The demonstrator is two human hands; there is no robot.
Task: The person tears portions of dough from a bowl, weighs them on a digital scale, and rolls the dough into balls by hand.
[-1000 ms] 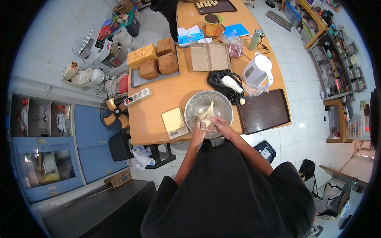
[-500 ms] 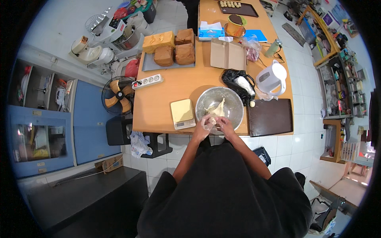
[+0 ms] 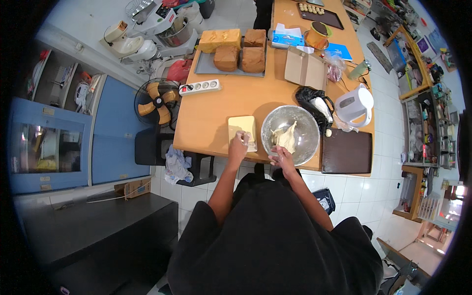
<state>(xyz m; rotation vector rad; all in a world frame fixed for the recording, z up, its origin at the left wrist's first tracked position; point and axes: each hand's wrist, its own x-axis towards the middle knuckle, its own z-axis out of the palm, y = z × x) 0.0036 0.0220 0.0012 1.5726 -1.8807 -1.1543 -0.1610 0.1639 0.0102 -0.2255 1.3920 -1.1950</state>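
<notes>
A steel mixing bowl (image 3: 308,124) stands near the table's front edge with a lump of pale sticky dough (image 3: 288,138) inside. My right hand (image 3: 281,158) is at its near left rim, thumb and fingers apart, beside the dough. Left of the bowl lies a kitchen scale (image 3: 242,124) with a cream-yellow top. Over the scale's near part is my left hand (image 3: 239,141), its fingers drawn together and whitish at the tips. Whatever those fingers pinch is too small to make out. A small dough ball (image 3: 328,132) sits by the dark baking tray (image 3: 347,151) on the right.
Beyond the bowl are a black plastic bag (image 3: 310,98), a white electric kettle (image 3: 355,104) and an open cardboard box (image 3: 306,69). Brown loaves (image 3: 226,59) rest on a tray at the back left, near a power strip (image 3: 200,87). A fan (image 3: 158,102) stands left of the table.
My hands have parted from above the bowl. The left moved left onto the scale; the right stayed at the bowl's near rim. The view has shifted, moving the table rightward in the picture.
</notes>
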